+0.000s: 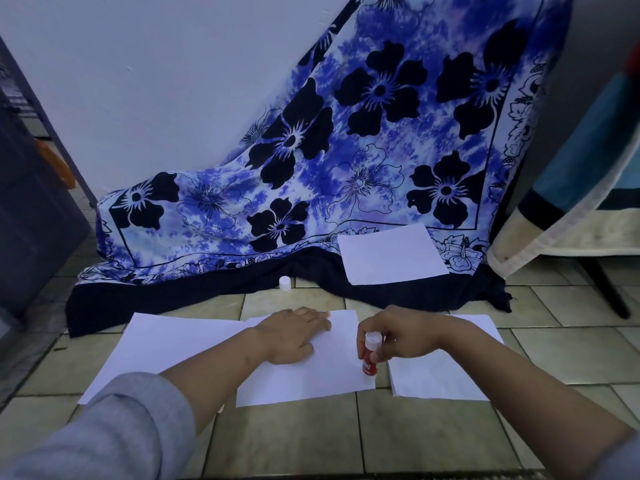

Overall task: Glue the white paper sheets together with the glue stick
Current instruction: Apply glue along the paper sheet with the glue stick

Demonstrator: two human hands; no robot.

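Sleeve [104,427] cropped; left fingers [311,317] flat on paper [311,379], right fingers [372,322] grip part-hidden glue stick [370,362].

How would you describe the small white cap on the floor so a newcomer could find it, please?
Find the blue flowered cloth draped against the wall. At its dark hem, beyond the left hand, stands the cap: small, round, unlike the flat sheets.

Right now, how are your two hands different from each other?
The left hand lies flat with straight fingers; the right hand has curled fingers. The left hand holds nothing and presses the middle paper sheet; the right hand grips the red glue stick. The left hand rests well inside the sheet; the right hand is at its right edge. Both are bare and work on the same sheet.
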